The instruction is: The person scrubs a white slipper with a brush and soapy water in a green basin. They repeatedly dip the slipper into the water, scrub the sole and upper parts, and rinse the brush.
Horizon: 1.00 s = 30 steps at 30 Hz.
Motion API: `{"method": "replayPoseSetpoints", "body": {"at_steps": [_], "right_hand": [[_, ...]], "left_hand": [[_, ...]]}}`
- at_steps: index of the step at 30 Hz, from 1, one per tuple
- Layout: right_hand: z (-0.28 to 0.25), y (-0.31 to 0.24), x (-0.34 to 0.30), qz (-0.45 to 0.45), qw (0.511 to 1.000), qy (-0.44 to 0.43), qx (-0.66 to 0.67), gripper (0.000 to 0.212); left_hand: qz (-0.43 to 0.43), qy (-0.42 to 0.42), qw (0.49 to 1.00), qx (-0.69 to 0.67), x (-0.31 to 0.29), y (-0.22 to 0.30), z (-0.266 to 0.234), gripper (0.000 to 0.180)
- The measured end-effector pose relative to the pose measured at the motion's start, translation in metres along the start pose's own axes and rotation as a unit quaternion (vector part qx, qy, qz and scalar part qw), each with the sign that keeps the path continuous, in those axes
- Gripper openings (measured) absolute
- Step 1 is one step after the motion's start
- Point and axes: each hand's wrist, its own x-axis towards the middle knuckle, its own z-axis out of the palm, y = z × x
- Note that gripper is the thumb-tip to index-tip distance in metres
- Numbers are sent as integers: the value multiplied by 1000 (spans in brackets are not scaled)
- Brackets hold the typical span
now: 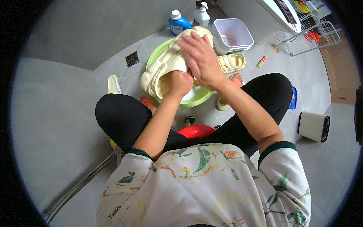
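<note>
A chunky cream clog [160, 70] is held tilted over a round green basin [194, 103]. My left hand [180, 82] grips it at the foot opening, its fingers hidden inside. My right hand [202, 58] lies flat against the upper near the toe, with the fingers stretched out. Whitish liquid or suds shows at the basin's near side. Part of a yellowish thing [203, 86] appears under my right wrist; its kind is hidden. A second cream clog [231, 62] rests just right of the basin.
Behind the basin stand a blue bottle [178, 25], a white pump bottle [201, 16] and a square tub [232, 34]. A small yellow-red tube [261, 61] lies on the tiles. Right are a wire rack [321, 36] and white bin [314, 126]; left, a floor drain [132, 59].
</note>
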Motion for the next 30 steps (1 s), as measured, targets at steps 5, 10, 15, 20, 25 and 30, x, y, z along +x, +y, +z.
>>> {"method": "replayPoseSetpoints", "body": {"at_steps": [5,10,15,20,25,30], "right_hand": [[6,40,2,191,968,123,106,36],[6,29,3,62,990,123,17,35],[4,23,4,42,995,87,-38,31],[5,32,12,53,994,75,-59,31],[4,2,-1,-21,998,-13,-59,33],[-18,47,24,278,957,19,80,33]], "left_hand": [[-285,57,869,-400,16,33,2,40],[-312,25,793,-523,18,31,-10,48],[-347,16,755,-556,23,38,-13,49],[-335,5,723,-604,25,31,-12,58],[-339,25,724,-600,22,32,-15,53],[-329,1,739,-588,19,32,-7,52]]}}
